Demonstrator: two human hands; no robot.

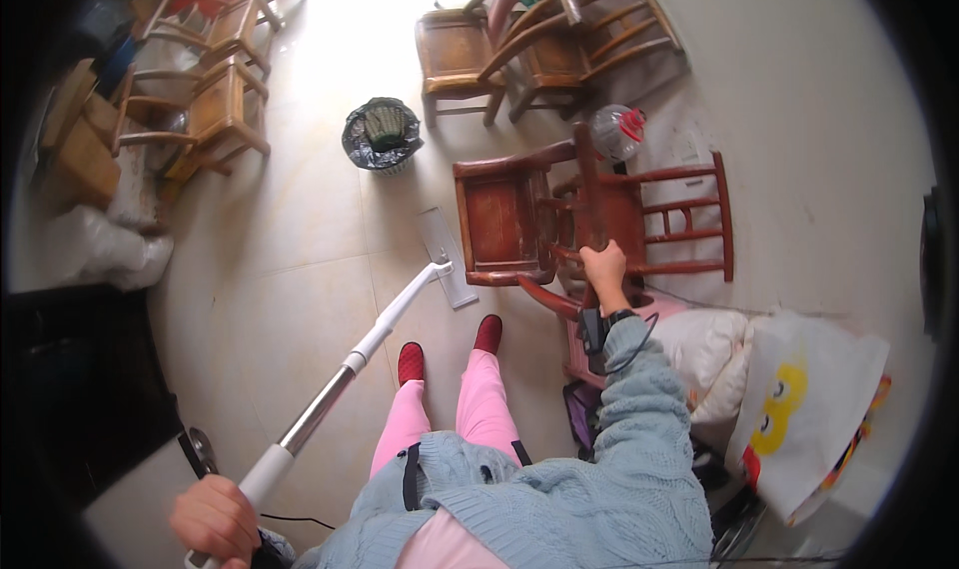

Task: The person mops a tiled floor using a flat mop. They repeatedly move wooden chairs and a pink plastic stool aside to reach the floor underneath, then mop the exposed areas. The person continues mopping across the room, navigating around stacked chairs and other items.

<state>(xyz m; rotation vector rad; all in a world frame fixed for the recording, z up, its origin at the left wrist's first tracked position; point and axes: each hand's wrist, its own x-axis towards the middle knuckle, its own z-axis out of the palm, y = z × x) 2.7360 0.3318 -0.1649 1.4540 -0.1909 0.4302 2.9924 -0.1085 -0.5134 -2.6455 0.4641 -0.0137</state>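
Note:
My left hand (214, 517) is closed round the white handle of a flat mop (318, 405) at the lower left. The mop's pole slants up and to the right, and its grey rectangular head (460, 286) lies flat on the tiles beside a red-brown wooden chair (502, 215). With the right arm stretched forward, my right hand (603, 263) grips the top of that chair's back. A second red-brown chair (617, 215) stands just behind it by the wall, partly hidden. The right fingers are partly covered by the hand itself.
A bin (384, 159) with a black liner stands ahead. Brown wooden chairs (460, 54) fill the far right, others (222, 104) the far left. A clear plastic bottle (613, 134) sits by the wall. A white bag (799, 409) is at my right, a black cabinet (85, 389) at my left.

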